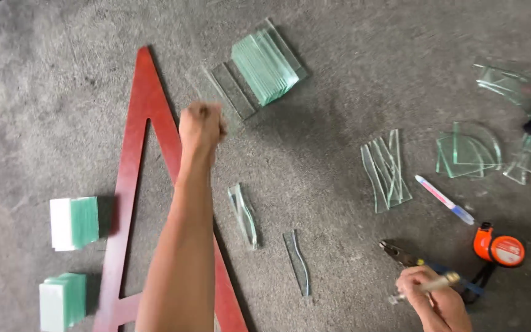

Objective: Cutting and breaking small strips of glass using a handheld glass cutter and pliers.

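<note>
Grey felt surface [339, 74]: cut glass stacks [264, 66] and curved offcuts [386, 170] lie sorted; two strips [244, 215] remain loose. L. hand [201, 126] is fisted by red triangle [149, 110], R. hand [428, 295] grips glass cutter [425, 288].

Left hand [201, 126] fisted, arm outstretched; right hand [431, 301] curled low.

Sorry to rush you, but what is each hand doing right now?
Left hand: closed in a fist over the red triangular frame; anything inside cannot be told.
Right hand: closed on a slim glass cutter.
</note>
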